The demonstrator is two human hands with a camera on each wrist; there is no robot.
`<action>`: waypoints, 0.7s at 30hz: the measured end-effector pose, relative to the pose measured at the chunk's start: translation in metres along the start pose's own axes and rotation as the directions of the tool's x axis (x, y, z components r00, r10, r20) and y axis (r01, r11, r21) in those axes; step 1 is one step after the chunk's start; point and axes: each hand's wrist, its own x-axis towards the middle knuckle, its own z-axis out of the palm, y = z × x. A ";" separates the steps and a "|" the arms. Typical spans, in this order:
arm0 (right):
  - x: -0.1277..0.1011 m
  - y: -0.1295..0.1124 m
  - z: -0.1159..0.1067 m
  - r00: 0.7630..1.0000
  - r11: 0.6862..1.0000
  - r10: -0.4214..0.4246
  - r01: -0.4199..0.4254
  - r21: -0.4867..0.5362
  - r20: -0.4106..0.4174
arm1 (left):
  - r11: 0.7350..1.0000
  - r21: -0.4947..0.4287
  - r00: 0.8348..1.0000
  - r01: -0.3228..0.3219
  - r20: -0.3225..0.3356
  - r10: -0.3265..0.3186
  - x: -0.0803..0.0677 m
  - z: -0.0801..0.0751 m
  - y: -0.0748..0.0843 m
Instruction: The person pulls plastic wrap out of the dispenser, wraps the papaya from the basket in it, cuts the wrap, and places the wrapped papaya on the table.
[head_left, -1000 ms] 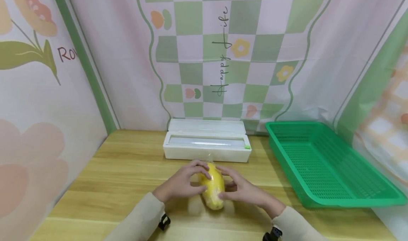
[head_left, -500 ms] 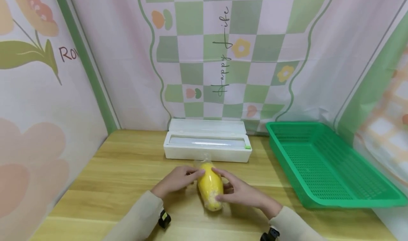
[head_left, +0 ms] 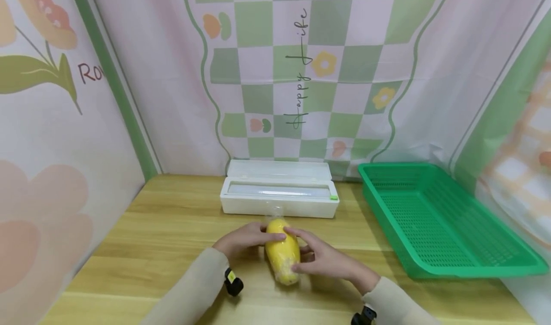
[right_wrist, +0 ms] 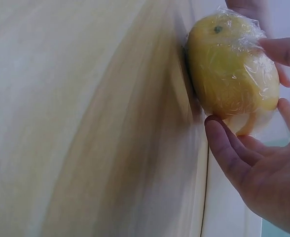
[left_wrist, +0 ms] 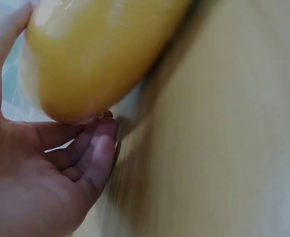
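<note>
A yellow mango (head_left: 281,255) wrapped in clear cling film lies on the wooden table (head_left: 163,229), lengthwise toward me. My left hand (head_left: 245,239) cups its left side, with fingers curled over the far end. My right hand (head_left: 318,258) holds its right side, fingertips on the film. In the left wrist view the mango (left_wrist: 95,54) sits against my curled left-hand fingers (left_wrist: 98,153). The right wrist view shows the wrapped mango (right_wrist: 231,74) between my spread right-hand fingers (right_wrist: 229,148). A tuft of film sticks up at the far end.
A white cling film dispenser box (head_left: 279,196) stands just behind the mango, lid open. A green perforated plastic basket (head_left: 380,215) sits at the right, with nothing in it. Patterned cloth walls close in the back and both sides.
Both hands have stayed on the mango, which has shifted slightly to the left. My left hand's fingers now reach further over its far end, and the left wrist has moved closer in.
</note>
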 end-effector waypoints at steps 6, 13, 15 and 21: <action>0.000 0.002 0.001 1.000 1.000 0.000 0.000 -0.012 -0.013 | 0.969 -0.247 0.996 0.006 0.092 0.017 0.006 -0.004 -0.003; 0.000 0.005 0.001 1.000 1.000 0.003 -0.003 0.006 -0.007 | 0.962 -0.274 0.999 0.009 0.049 0.004 0.014 0.000 -0.005; 0.000 0.005 0.001 1.000 1.000 0.000 0.000 0.007 -0.003 | 0.964 -0.267 1.000 0.010 0.028 -0.002 0.015 0.002 -0.004; 0.000 0.007 0.000 1.000 1.000 -0.004 0.004 0.009 -0.001 | 0.980 -0.197 0.999 0.007 -0.038 -0.015 0.016 0.006 0.000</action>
